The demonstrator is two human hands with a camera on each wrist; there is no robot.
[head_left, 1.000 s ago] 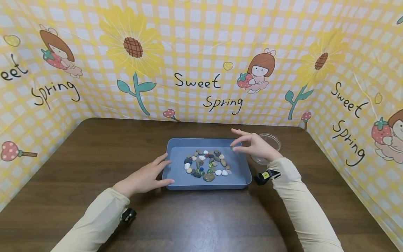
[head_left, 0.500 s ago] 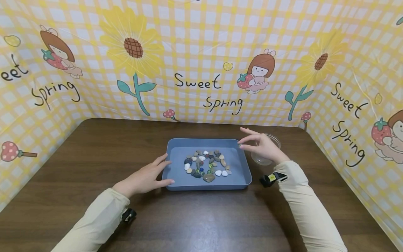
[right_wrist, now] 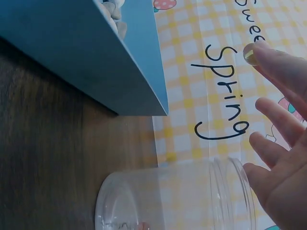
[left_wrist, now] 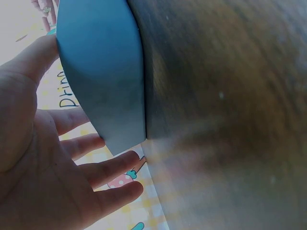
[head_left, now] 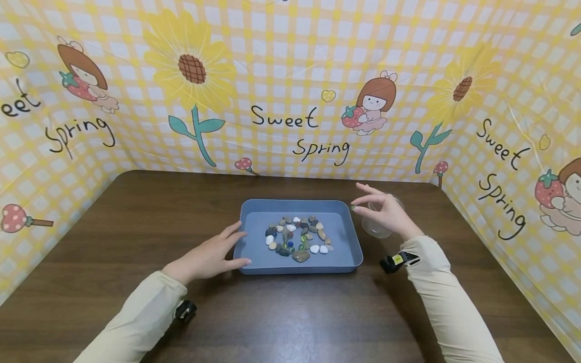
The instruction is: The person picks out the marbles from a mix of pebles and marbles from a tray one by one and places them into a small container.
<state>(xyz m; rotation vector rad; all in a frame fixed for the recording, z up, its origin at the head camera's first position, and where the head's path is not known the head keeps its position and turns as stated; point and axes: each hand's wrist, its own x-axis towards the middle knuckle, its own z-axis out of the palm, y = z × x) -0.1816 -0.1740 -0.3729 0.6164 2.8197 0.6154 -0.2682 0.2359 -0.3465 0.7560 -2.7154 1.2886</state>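
Between thumb and fingertip, my right hand (head_left: 383,212) pinches a small glass marble (right_wrist: 249,54), clear with a yellow-green streak. It is just beyond the right rim of a blue tray (head_left: 254,209). Close beside that hand stands a clear jar (right_wrist: 177,191), open at the top and partly hidden by the hand in the head view. My left hand (head_left: 206,257) touches the tray's left side with spread, fairly straight fingers. Inside the tray, pebbles (head_left: 301,256) in white, grey and brown form a rounded outline, with several marbles (head_left: 290,244) among them.
The tray and jar stand on a dark wooden table (head_left: 290,312). A yellow checked cloth (head_left: 290,65) with flowers and lettering rises behind and at both sides. In the right wrist view, something small and reddish (right_wrist: 143,225) shows low at the jar.
My right hand has moved right with the marble, from above the tray's back right part to just outside its rim by the jar. The left hand has stayed in place.
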